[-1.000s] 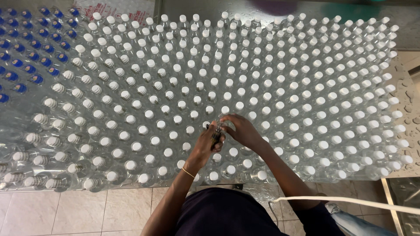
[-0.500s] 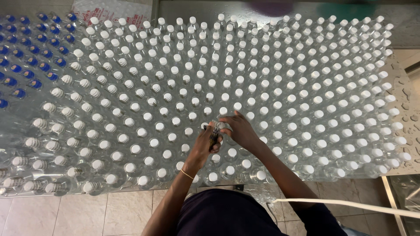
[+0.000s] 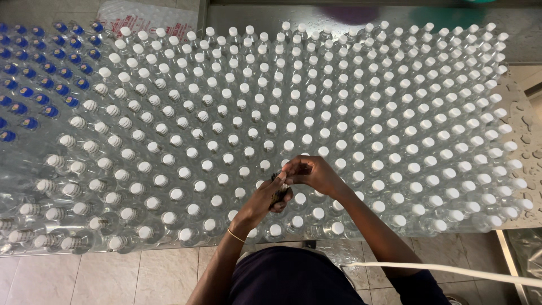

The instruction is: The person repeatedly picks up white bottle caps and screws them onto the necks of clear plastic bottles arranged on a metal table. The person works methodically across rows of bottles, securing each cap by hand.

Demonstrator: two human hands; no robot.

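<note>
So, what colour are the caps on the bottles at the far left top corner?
Blue caps, seen in the head view; the bottles around the left hand and right hand have white caps.

A wet metal desk (image 3: 525,121) carries a dense field of upright clear bottles with white caps (image 3: 361,96), blue-capped bottles (image 3: 34,85) crowd its far left corner, and a printed plastic wrapper (image 3: 148,20) lies beyond them.

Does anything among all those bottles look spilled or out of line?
Yes. Water drops lie on the table's right edge. The bottles at the left end lean outward, their rows ragged. Blue-capped bottles fill the far left corner; the others are white-capped.
</note>
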